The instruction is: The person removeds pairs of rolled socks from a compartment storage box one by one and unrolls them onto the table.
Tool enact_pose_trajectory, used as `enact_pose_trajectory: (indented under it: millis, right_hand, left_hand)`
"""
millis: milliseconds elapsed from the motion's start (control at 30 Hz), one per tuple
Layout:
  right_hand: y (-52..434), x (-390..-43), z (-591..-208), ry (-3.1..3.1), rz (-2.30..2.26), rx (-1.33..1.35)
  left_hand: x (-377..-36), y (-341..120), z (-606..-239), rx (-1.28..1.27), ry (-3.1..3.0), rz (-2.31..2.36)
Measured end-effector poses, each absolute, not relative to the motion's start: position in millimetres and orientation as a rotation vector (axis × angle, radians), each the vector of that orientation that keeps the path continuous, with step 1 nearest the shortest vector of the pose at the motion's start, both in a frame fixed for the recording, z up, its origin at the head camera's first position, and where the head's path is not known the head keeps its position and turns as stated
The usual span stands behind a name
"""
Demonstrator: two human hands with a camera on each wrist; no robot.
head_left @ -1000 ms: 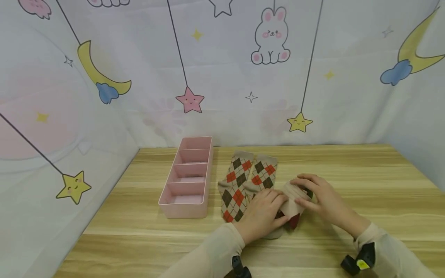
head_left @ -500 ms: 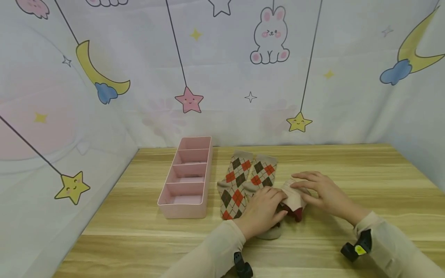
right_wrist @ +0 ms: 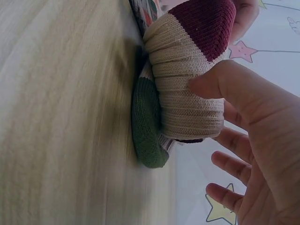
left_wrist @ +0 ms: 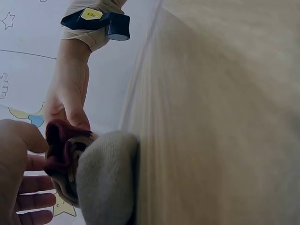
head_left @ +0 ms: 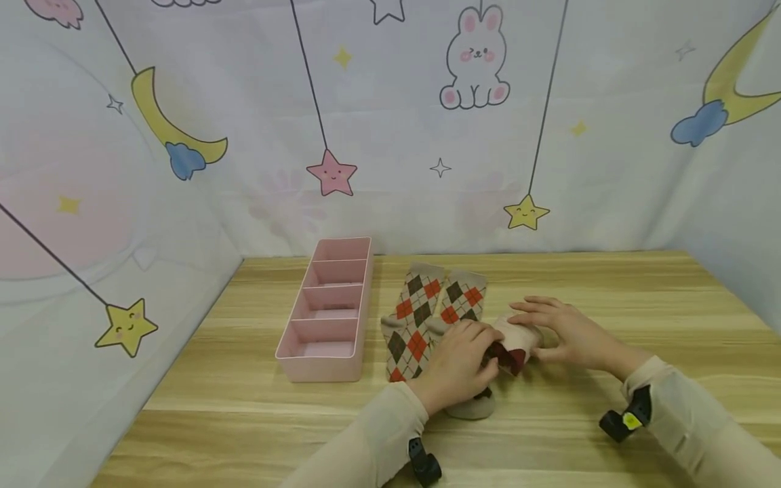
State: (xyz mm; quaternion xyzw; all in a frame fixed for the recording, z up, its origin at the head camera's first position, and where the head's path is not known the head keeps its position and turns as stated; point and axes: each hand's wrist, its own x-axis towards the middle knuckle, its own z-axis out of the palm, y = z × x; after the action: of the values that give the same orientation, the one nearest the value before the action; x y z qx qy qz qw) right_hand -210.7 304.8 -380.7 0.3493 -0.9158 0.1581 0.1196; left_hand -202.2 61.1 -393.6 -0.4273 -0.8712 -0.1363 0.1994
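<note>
A rolled pair of socks (head_left: 515, 339), cream ribbed with maroon patches, is between the two hands on the wooden table. My left hand (head_left: 460, 362) holds its left end, thumb on the near side, over an argyle sock. My right hand (head_left: 570, 335) pinches the right side; in the right wrist view the thumb presses the cream cuff (right_wrist: 187, 93) while the other fingers spread loosely. A green knitted sock part (right_wrist: 147, 124) shows under the roll. Two beige argyle socks (head_left: 417, 346) lie flat on the left, one partly hidden by my left hand; its beige toe (left_wrist: 108, 183) shows in the left wrist view.
Left of the socks stands a pink box (head_left: 323, 369) with several compartments in a row. A white cloth backdrop (head_left: 396, 122) with stars, moons and a bunny rises behind the table (head_left: 213, 407) and at its sides.
The sock roll has turned and shifted slightly away from me, showing more maroon on its near-left side. My right hand has moved slightly back with it; the left stays nearly in place.
</note>
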Motion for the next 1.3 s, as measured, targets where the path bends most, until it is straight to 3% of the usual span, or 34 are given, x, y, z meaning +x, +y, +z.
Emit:
enact_pose_trajectory:
  millis: [1300]
  right_hand:
    - [290, -203, -381, -2.829, 0.346, 0.752]
  left_hand:
    - [-214, 58, -390, -1.173, -2.493, -0.343]
